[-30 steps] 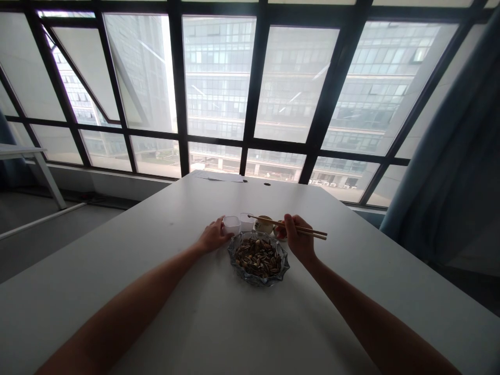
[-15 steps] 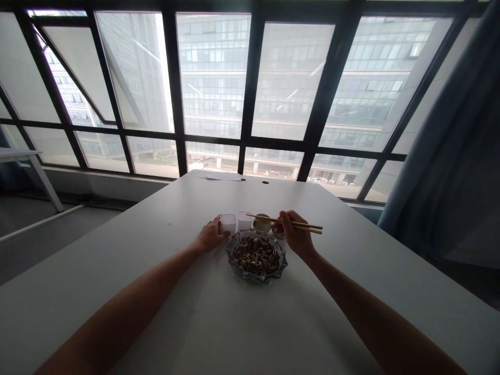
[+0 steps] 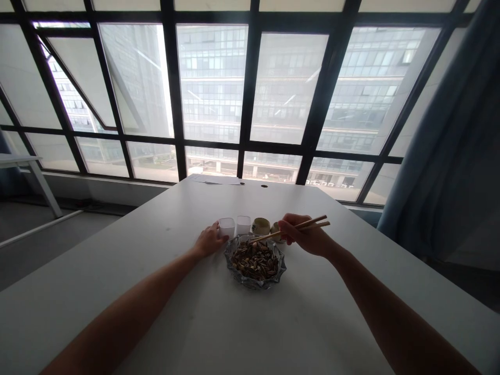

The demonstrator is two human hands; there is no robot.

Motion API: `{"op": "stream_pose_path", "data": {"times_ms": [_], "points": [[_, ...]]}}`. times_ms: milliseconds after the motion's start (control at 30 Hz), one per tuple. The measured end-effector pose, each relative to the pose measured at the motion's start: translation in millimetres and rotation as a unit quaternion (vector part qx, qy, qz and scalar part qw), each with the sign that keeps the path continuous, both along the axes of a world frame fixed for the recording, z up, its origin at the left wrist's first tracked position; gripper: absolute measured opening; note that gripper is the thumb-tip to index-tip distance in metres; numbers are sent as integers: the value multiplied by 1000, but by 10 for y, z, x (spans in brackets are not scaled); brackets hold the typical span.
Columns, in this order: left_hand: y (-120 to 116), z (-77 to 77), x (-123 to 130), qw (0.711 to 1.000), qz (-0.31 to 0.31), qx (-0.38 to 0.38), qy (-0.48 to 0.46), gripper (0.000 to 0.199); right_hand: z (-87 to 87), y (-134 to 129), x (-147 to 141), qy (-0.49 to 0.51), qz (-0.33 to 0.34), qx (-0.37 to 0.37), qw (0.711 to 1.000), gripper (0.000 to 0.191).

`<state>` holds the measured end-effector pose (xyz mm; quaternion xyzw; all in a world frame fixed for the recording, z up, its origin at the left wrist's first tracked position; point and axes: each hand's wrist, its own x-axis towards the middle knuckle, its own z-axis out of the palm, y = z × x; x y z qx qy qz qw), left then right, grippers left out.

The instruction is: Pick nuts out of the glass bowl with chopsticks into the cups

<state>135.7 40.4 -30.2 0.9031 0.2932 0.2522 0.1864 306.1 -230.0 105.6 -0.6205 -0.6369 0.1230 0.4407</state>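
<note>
A scalloped glass bowl [image 3: 255, 284] stands on the table, filled with striped sunflower seeds [image 3: 258, 263] and a few paler, rounder pieces. My right hand [image 3: 307, 233] is closed around a pair of wooden chopsticks [image 3: 269, 236], whose tips reach down to a pale round piece at the far side of the seeds. Behind the bowl stand two translucent plastic cups in a row with two small patterned cups. My left hand [image 3: 209, 241] grips the side of the leftmost plastic cup [image 3: 226, 227], its thumb close to the bowl's rim. The rightmost patterned cup [image 3: 275, 229] is partly hidden by my right hand.
The second plastic cup [image 3: 243, 225] and the other patterned cup [image 3: 261, 226] stand close together. White sheets of paper [image 3: 216, 180] lie at the far end of the white table [image 3: 183, 323]. Windows rise beyond it, and a blue curtain [image 3: 422, 172] hangs at right.
My right hand has turned and lowered the chopsticks from above the cups into the bowl. My left hand stays by the leftmost cup. The view has tilted slightly upward.
</note>
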Motion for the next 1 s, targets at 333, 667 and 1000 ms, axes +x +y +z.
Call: {"op": "stream_pose_path", "data": {"times_ms": [333,667,1000], "points": [[-11,-4,7,1000,-2,-3,1,61,74,-102,60,13,9,-37,999,53],[-83,97,-96,976,-6,54,-211,38,28,-56,15,55,44,-129,989,55],[-399,82,-64,960,-185,-177,-111,64,-9,-15,18,36,-10,-48,998,52]]}}
